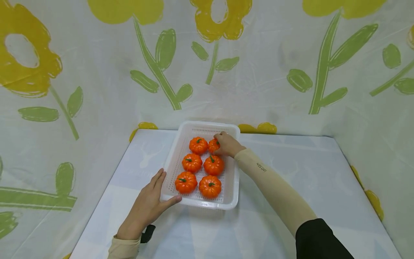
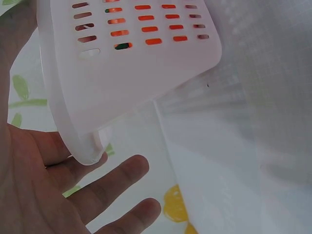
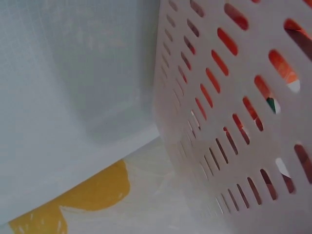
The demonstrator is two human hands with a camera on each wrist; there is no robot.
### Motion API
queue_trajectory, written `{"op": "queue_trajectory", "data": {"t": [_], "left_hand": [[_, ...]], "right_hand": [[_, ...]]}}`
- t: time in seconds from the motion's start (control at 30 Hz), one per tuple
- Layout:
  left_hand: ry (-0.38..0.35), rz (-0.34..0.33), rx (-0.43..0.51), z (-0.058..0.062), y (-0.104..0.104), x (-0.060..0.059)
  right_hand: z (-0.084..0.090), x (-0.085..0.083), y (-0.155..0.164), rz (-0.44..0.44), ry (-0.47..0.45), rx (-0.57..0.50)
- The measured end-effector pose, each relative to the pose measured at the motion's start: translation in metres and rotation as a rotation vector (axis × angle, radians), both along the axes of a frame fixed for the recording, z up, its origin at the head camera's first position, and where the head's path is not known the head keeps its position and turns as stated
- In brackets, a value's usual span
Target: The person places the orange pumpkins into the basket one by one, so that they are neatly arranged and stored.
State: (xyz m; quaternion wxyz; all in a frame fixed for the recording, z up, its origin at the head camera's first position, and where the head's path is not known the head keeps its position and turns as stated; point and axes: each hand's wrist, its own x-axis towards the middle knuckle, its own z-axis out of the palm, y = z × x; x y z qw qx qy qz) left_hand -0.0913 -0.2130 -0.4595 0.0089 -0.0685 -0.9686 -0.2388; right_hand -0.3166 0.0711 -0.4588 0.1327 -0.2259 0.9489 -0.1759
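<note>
A white slotted basket (image 1: 233, 180) sits mid-table and holds several small orange pumpkins in two rows. My right hand (image 1: 227, 144) reaches into its far right corner, fingers curled over the back-right pumpkin (image 1: 212, 146). My left hand (image 1: 152, 201) lies flat against the basket's near left corner, fingers straight along the side wall and thumb along the front rim. In the left wrist view the basket corner (image 2: 136, 63) hangs just above my straight fingers (image 2: 122, 180). The right wrist view shows only the basket wall (image 3: 234, 146), with orange visible through the slots.
The table (image 1: 307, 172) has a pale cloth with faint prints. A white plastic sheet (image 1: 258, 72) with yellow flowers and green stems walls it at the back and both sides. A dark strap (image 1: 148, 233) sits at my left wrist.
</note>
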Motion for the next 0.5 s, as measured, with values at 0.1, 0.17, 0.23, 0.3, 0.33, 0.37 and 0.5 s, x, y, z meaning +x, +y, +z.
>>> {"op": "queue_trajectory", "data": {"t": [0.1, 0.17, 0.23, 0.3, 0.33, 0.37, 0.5], "left_hand": [[0.002, -0.002, -0.003, 0.001, 0.001, 0.000], [0.005, -0.003, -0.003, 0.001, 0.001, 0.000], [0.008, -0.003, -0.003, 0.001, 0.001, 0.000], [0.010, -0.005, -0.003, 0.001, 0.001, 0.000], [0.009, -0.003, -0.003, 0.001, 0.002, 0.000], [0.007, 0.000, -0.004, 0.001, 0.002, 0.001], [-0.006, 0.010, -0.006, 0.000, 0.001, 0.001]], "right_hand": [[0.000, 0.000, 0.001, 0.004, -0.002, -0.007], [0.000, 0.000, 0.002, 0.001, -0.006, -0.019], [0.000, 0.000, 0.003, -0.002, -0.010, -0.038], [0.001, 0.001, 0.004, 0.002, -0.007, -0.066], [0.001, 0.001, 0.005, 0.005, -0.004, -0.080], [0.002, 0.002, 0.006, 0.010, 0.001, -0.097], [0.007, 0.011, 0.011, 0.040, 0.036, -0.173]]}}
